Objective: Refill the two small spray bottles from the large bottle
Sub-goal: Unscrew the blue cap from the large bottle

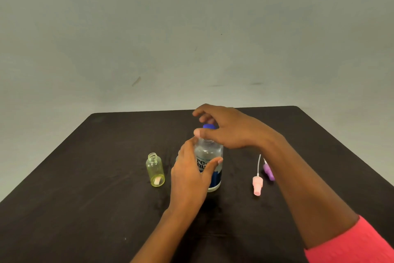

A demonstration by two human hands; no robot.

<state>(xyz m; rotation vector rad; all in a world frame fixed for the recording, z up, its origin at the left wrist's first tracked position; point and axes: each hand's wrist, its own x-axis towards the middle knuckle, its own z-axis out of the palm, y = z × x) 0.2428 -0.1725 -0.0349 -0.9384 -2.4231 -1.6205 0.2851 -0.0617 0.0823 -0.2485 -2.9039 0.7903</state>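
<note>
Large bottle (210,156), upright on the table (85,198), was gripped by the left hand (189,175); its blue cap (209,126) was pinched by the right hand (230,128). Beside it, the yellow bottle (155,170) stood opened, and the pink spray head (257,186) and purple spray head (269,172) were laid aside. Filling was judged not yet begun.

Quick count: one large bottle (210,152) with one blue cap (209,126). Only one small spray bottle (155,170) that I can actually make out, the yellowish one with no top on. Loose tops, there are two: one pink spray top (257,185) and one purple spray top (268,172). Two hands in shot, one left hand (189,175) and one right hand (230,128). One dark desk (85,188) under it all. If there's a second small bottle, the left hand hides it, can't tell.
</note>
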